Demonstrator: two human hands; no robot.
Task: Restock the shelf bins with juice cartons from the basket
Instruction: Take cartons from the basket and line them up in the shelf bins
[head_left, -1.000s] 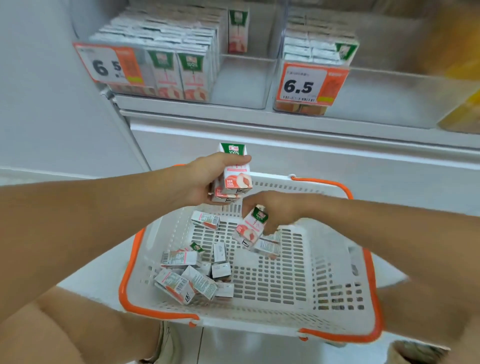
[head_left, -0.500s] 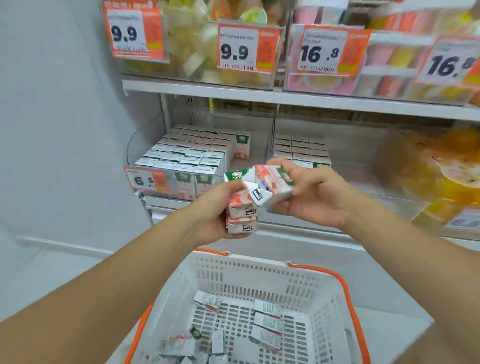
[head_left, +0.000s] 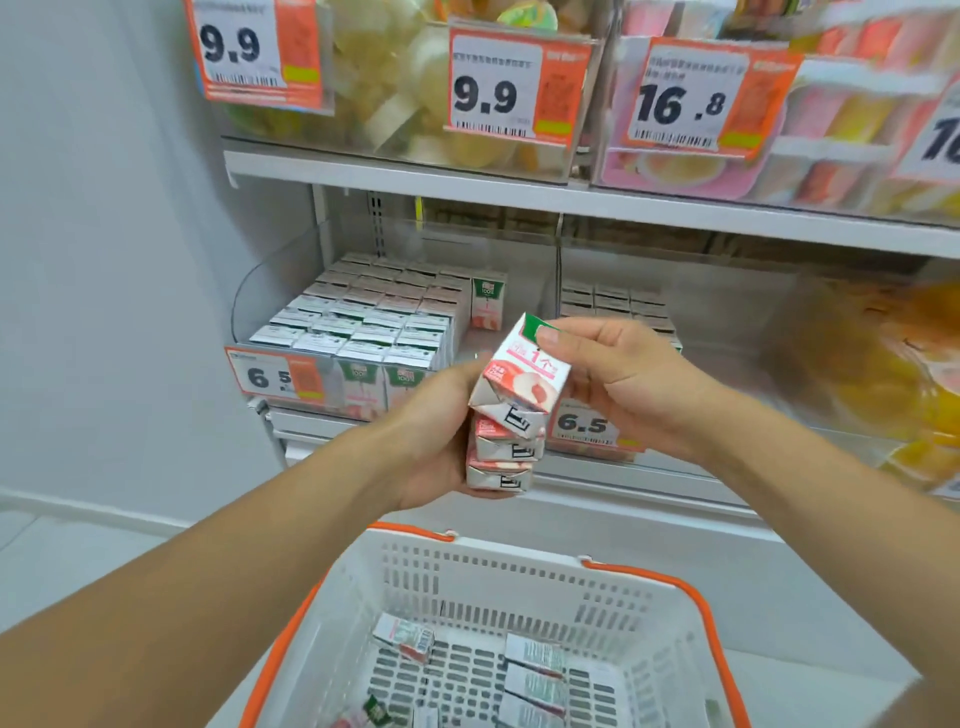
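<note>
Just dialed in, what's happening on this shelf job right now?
A person is restocking juice cartons. The left hand holds a small stack of cartons, and the right hand grips the top carton on that stack. More cartons lie in the basket below. The left shelf bin looks nearly full.

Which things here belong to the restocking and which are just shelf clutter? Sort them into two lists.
Part of the job:
- stacked cartons, held by the left hand
- top carton, pinched by the right hand
- basket with loose cartons
- left bin, nearly full
- right bin

Not part of it:
- fruit cups
- pink tubs
- 9.9 tag
</note>
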